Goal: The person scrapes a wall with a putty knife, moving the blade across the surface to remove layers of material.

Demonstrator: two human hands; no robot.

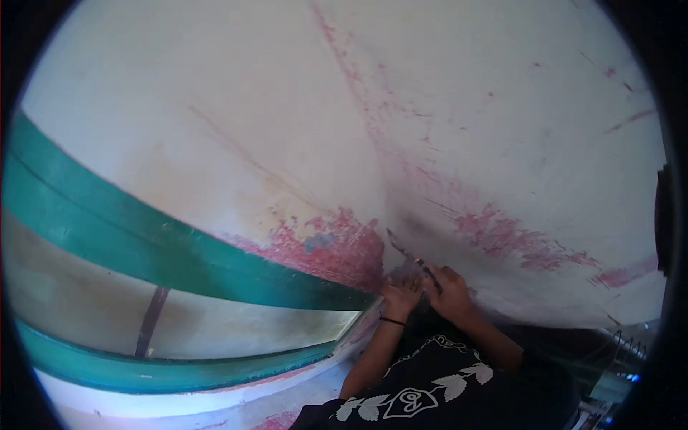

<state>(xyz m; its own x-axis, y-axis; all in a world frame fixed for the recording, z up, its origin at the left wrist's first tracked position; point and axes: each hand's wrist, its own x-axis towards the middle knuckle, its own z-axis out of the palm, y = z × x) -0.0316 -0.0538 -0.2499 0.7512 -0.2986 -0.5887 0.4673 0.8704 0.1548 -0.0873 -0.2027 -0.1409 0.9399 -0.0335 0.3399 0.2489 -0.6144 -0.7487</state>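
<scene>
My right hand [448, 292] is closed around the handle of a thin, dark tool [430, 274], like a scraper or knife. Its narrow tip points up and left, close to the white wall surface. Just left of it, my left hand [403, 292] rests against the wall with its fingers spread, a dark band round the wrist. Pink, flaking patches [351, 251] cover the wall above and left of my left hand. Another pink patch [502, 236] lies up and right of my right hand.
A curved green band [179, 251] runs down from the left toward my hands, with a second green strip [179, 374] below it. Wire-like items and a pale object [609, 387] stand at the lower right. A dark object [666, 218] is at the right edge.
</scene>
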